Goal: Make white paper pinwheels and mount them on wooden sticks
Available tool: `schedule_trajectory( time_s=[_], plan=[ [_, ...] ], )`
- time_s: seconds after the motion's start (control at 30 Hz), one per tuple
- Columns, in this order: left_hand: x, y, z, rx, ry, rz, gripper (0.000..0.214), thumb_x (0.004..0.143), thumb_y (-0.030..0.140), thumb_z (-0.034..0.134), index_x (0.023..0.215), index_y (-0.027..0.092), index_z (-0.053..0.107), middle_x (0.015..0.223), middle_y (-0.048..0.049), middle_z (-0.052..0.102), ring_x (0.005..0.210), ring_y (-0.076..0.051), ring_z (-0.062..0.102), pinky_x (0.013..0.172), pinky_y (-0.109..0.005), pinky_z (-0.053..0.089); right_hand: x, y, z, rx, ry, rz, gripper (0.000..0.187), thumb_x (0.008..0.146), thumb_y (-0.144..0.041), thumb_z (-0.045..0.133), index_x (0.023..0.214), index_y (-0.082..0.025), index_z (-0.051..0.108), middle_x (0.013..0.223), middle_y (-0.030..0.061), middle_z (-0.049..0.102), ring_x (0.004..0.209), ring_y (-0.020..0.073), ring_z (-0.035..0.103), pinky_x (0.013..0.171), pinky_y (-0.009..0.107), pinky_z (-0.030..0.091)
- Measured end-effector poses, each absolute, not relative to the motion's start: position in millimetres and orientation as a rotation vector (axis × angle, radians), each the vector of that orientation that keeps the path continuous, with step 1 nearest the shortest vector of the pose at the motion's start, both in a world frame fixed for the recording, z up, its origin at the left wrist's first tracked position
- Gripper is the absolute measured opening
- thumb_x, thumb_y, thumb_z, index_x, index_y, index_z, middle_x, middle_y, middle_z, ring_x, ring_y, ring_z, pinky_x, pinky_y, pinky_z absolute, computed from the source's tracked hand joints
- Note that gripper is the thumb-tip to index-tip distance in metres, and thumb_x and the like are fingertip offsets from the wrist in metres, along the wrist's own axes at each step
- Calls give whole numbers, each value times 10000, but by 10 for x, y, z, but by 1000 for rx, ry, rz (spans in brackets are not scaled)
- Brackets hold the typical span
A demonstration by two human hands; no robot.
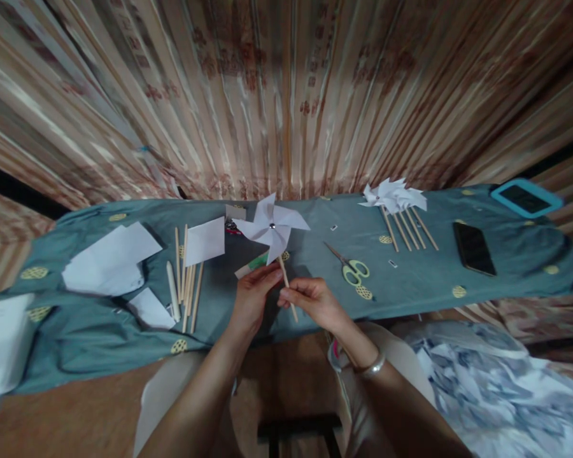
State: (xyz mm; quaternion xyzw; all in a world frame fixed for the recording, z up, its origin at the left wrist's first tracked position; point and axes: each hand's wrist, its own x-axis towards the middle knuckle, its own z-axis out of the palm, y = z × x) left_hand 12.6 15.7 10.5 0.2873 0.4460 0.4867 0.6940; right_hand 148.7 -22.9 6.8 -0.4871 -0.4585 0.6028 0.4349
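Note:
A white paper pinwheel (277,236) with a dark pin at its centre is held up over the middle of the table. Its wooden stick slants down to the right between both hands. My left hand (254,294) is closed on the stick just under the paper blades. Lower down, my right hand (314,300) pinches the same stick between thumb and fingers. Green-handled scissors (354,270) lie to the right of my right hand. Left of my hands are loose wooden sticks (195,299), with a white paper sheet (205,242) across their upper ends.
Several finished pinwheels (401,207) lie at the back right, near a black phone (474,248) and a blue-framed tablet (526,197). A paper stack (105,261) and a white box (4,343) are at left. A patterned curtain (286,95) hangs behind the green-clothed table (305,312).

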Motion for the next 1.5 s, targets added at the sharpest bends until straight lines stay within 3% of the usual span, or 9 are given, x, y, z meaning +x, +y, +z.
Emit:
schedule_trajectory(
  time_s=[0.3, 0.47, 0.57, 0.73, 0.93, 1.07, 1.27, 1.5],
  plan=[
    [231, 149, 26, 642, 1020, 1016, 304, 485, 316, 896, 721, 154, 793, 715, -62, 744, 618, -131, 605, 609, -243, 452, 1620, -229, 2, -1307, -1271, 1462, 520, 707, -690, 688, 672, -171, 697, 648, 14, 692, 604, 131, 589, 621, 262, 466],
    [242, 147, 19, 665, 1052, 971, 305, 440, 310, 914, 671, 159, 784, 700, -61, 742, 614, -120, 603, 626, -232, 456, 2043, -121, 113, -1489, -1084, 1046, 501, 768, -681, 626, 705, -188, 684, 716, 34, 694, 704, 168, 602, 711, 305, 472],
    [249, 127, 15, 723, 1042, 893, 315, 447, 334, 914, 678, 159, 789, 707, -72, 746, 623, -134, 616, 624, -239, 460, 2194, -46, 168, -1470, -951, 885, 463, 719, -659, 676, 823, -207, 686, 807, 31, 699, 801, 182, 609, 772, 312, 470],
    [272, 102, -16, 796, 1025, 821, 339, 459, 358, 909, 702, 150, 800, 685, -85, 739, 613, -141, 616, 601, -235, 447, 2166, 10, 148, -1409, -894, 915, 437, 616, -600, 770, 789, -209, 681, 737, 7, 670, 702, 152, 555, 710, 296, 458],
    [278, 87, -12, 847, 1022, 785, 334, 447, 372, 912, 696, 181, 797, 708, -55, 753, 633, -146, 621, 646, -250, 473, 2160, 29, 152, -1196, -745, 1005, 403, 654, -609, 770, 755, -223, 708, 712, -14, 686, 713, 156, 598, 735, 292, 479],
    [270, 42, 8, 912, 996, 699, 308, 488, 377, 891, 714, 188, 800, 714, -43, 757, 662, -145, 633, 693, -253, 488, 2158, 45, 216, -1106, -657, 1083, 432, 628, -640, 783, 739, -226, 729, 666, -1, 699, 674, 179, 624, 668, 304, 482],
    [251, 25, -9, 982, 990, 682, 265, 532, 361, 866, 719, 186, 797, 718, -45, 757, 674, -162, 649, 733, -280, 501, 2148, 15, 223, -1091, -639, 1183, 364, 583, -540, 859, 691, -219, 725, 624, -25, 677, 531, 109, 524, 532, 246, 404],
    [267, 38, -31, 1004, 998, 688, 258, 539, 353, 856, 718, 178, 796, 719, -50, 758, 673, -161, 651, 731, -278, 506, 2144, 27, 217, -1100, -677, 1230, 340, 538, -462, 899, 623, -201, 698, 599, -30, 662, 527, 87, 500, 534, 226, 396]
  ],
)
